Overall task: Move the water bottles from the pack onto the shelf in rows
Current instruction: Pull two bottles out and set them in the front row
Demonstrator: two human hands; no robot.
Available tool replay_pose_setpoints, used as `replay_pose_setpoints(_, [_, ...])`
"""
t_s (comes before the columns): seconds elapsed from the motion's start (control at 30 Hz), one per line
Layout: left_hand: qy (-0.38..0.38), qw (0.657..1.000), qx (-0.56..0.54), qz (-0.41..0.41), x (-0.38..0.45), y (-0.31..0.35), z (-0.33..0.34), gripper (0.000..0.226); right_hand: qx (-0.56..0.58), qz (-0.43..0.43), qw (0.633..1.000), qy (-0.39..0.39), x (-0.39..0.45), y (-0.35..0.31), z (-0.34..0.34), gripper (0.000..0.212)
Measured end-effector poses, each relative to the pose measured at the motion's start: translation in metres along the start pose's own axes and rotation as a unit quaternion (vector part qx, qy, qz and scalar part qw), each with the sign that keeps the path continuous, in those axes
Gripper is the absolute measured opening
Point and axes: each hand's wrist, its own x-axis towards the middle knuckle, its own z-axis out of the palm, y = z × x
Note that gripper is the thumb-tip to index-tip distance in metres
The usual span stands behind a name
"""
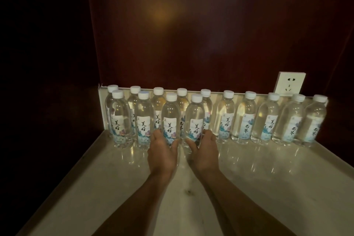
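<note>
Both hands are out on the pale shelf, each wrapped round the lower part of a water bottle in the front row. The left hand holds the third front bottle, thumb and fingers curled about its base below the label; the right hand grips the fourth front bottle the same way. The two stand upright, just beside each other. Left of the left hand stand two more front bottles, and beyond both hands a back row lines the dark wall, running on well to the right of the right hand, near a wall socket.

These bottles look full and capped, so probably fairly heavy for their size, with thin clear walls that would give under a hard squeeze (and a smooth label that may slip). A low grip round the body seems steadiest for sliding them into line. The pack is not in view.
</note>
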Motion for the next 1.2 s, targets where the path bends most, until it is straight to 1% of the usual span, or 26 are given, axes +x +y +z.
replay_pose_setpoints(0.27, [-0.004, 1.000, 0.003, 0.000, 0.0018, -0.0026, 0.0009, 0.048, -0.006, -0.008, 1.000, -0.006, 0.0032, 0.0010, -0.0009, 0.035])
replay_pose_setpoints(0.37, [-0.002, 1.000, 0.000, -0.005, 0.0034, -0.0022, 0.0005, 0.046, -0.029, -0.032, 0.999, -0.012, 0.0024, 0.0010, -0.0010, 0.032])
replay_pose_setpoints(0.57, [0.002, 1.000, 0.005, -0.014, 0.0055, -0.0014, 0.0010, 0.053, -0.038, -0.042, 0.998, -0.013, 0.0039, 0.0005, -0.0010, 0.032])
replay_pose_setpoints(0.83, [0.009, 1.000, 0.014, -0.008, 0.0035, -0.0023, 0.0008, 0.046, -0.034, -0.040, 0.999, -0.008, 0.0032, -0.0002, -0.0017, 0.033])
replay_pose_setpoints(1.0, [0.018, 1.000, 0.019, -0.014, 0.0034, -0.0015, 0.0005, 0.051, -0.015, -0.020, 1.000, -0.001, 0.0043, -0.0006, -0.0008, 0.038])
replay_pose_setpoints(1.2, [0.020, 0.999, 0.022, -0.015, 0.0034, -0.0006, 0.0018, 0.052, -0.030, -0.014, 0.999, 0.009, 0.0042, -0.0003, 0.0009, 0.040])
